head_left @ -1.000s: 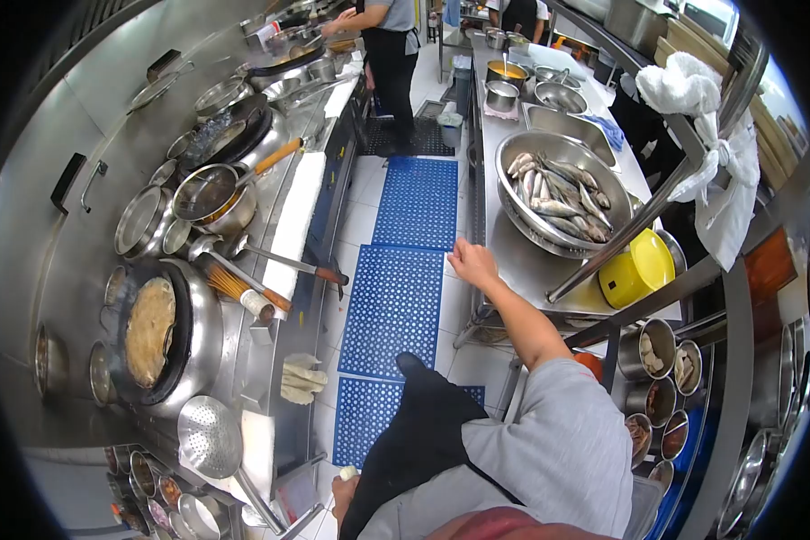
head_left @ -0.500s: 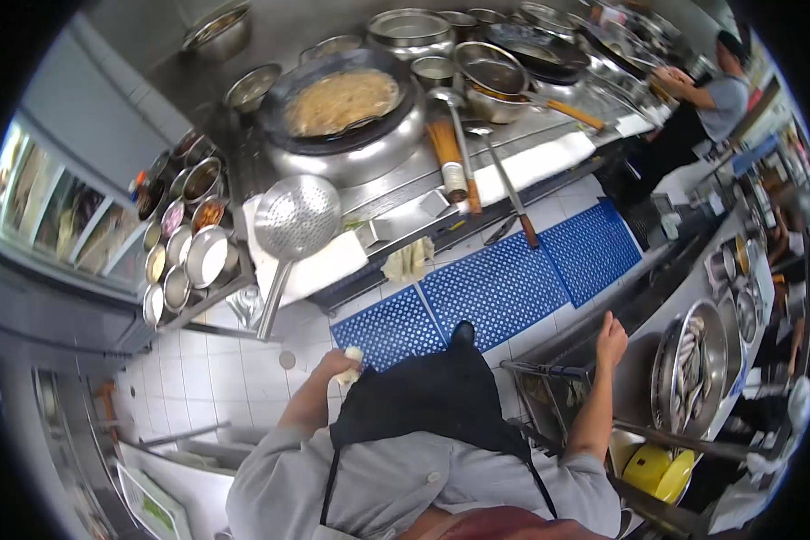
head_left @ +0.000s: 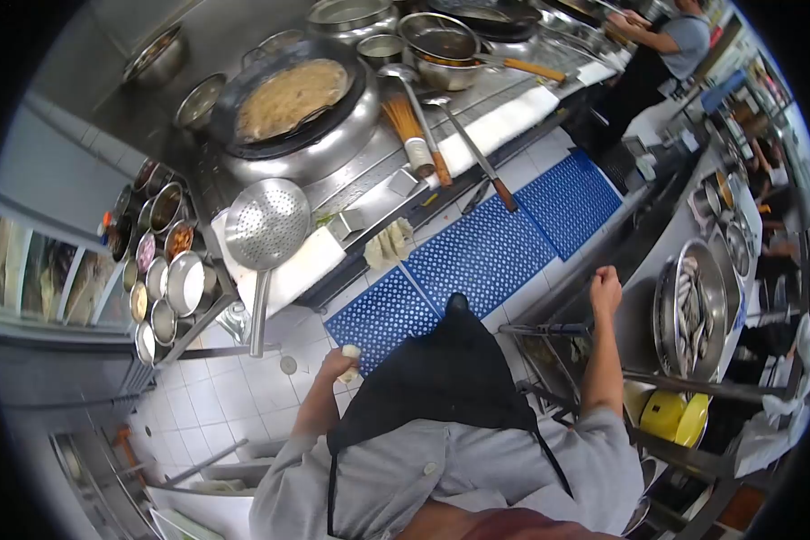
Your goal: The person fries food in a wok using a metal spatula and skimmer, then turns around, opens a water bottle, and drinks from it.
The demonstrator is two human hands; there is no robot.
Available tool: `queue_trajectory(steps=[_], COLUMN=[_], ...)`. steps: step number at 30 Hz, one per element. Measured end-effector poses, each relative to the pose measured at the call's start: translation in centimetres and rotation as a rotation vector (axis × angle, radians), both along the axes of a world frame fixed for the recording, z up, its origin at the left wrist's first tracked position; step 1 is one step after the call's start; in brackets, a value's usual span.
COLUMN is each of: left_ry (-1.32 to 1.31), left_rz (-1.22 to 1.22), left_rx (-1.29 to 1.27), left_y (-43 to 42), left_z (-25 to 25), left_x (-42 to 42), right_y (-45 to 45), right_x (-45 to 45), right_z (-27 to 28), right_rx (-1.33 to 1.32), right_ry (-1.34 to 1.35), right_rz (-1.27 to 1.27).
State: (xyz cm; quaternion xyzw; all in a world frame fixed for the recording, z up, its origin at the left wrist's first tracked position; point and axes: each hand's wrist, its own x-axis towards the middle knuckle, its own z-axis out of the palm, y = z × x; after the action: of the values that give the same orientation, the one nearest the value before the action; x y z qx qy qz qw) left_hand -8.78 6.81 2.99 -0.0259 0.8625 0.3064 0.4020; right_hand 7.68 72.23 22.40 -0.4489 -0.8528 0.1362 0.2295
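My left hand [head_left: 335, 366] is closed around a crumpled off-white cloth [head_left: 350, 360], low beside my black apron [head_left: 423, 382]. My right hand [head_left: 606, 290] is lifted on the other side, its fingers curled in and nothing visible in them. It is in the air, apart from the steel tub of fish [head_left: 716, 333] to its right. Ahead on the range, a wok [head_left: 220, 112] holds a pale brown, foamy liquid. A large perforated skimmer [head_left: 267, 225] lies on a white towel [head_left: 310, 261] at the range's front edge, handle jutting toward me.
A bamboo brush [head_left: 408, 135], a ladle [head_left: 427, 135] and a long-handled spatula [head_left: 477, 148] lie across the range edge. Several seasoning bowls [head_left: 186, 279] stand at left. Blue perforated mats [head_left: 486, 247] cover the floor. A co-worker [head_left: 661, 58] stands at far right.
The view has swung, so the range sits further left and higher. My right hand's fingers have curled in more. My left hand still holds the cloth.
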Motion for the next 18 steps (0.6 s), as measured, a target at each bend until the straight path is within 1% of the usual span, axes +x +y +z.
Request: queue_trajectory(steps=[2,3,4,5,6,8,9,10,11,12,13,14,15,17,18], left_ry=[0.017,0.025,0.011,-0.002,-0.014,0.033,0.058,-0.002,-0.014,-0.028,-0.043,0.0,-0.009,-0.026,-0.035], left_rz=[0.028,0.046,0.055,0.067,0.08,0.009,-0.025,-0.016,-0.007,0.003,0.015,-0.156,-0.123,-0.054,-0.003], left_rx=[-0.073,-0.11,-0.125,-0.141,-0.159,-0.192,-0.208,-0.226,-0.233,-0.241,-0.249,-0.189,-0.176,-0.149,-0.109], left_y=[0.6,1.0,1.2,1.4,1.5,1.3,1.4,2.3,3.0,3.7,4.2,1.9,2.6,4.4,5.8], left_z=[1.7,2.5,2.8,3.1,3.4,2.2,1.7,3.0,3.5,4.1,4.3,-1.1,-1.0,-0.2,1.3], left_x=[-0.3,-0.3,-0.4,-0.4,-0.5,-0.3,-0.7,-0.9,-1.4,-1.6,-1.6,-2.0,-2.5,-3.5,-4.2], right_y=[1.5,1.2,-0.8,-1.2,-1.9,-4.5,-5.4,-6.1,-6.3,-5.8,-6.4,-6.8,-6.6,-5.7,-5.3], right_x=[-1.3,-2.7,-4.8,-6.7,-9.1,-14.4,-16.8,-19.0,-21.0,-23.4,-25.0,-26.6,-27.8,-29.4,-30.3], right_z=[-2.4,-3.3,-1.7,-2.2,-2.5,-0.9,0.5,1.8,2.3,0.6,1.3,1.8,2.1,-0.1,-0.9], right_rx=[-0.108,-0.132,-0.162,-0.197,-0.296,-0.18,-0.169,-0.157,-0.122,-0.05,-0.078,-0.136,-0.194,-0.307,-0.365], right_ry=[0.026,0.116,0.108,0.161,0.265,0.293,0.294,0.295,0.278,0.207,0.135,0.09,0.043,-0.04,-0.08], right_rz=[0.02,0.049,0.058,0.151,0.241,0.276,0.334,0.393,0.459,0.464,0.455,0.5,0.544,0.592,0.621])
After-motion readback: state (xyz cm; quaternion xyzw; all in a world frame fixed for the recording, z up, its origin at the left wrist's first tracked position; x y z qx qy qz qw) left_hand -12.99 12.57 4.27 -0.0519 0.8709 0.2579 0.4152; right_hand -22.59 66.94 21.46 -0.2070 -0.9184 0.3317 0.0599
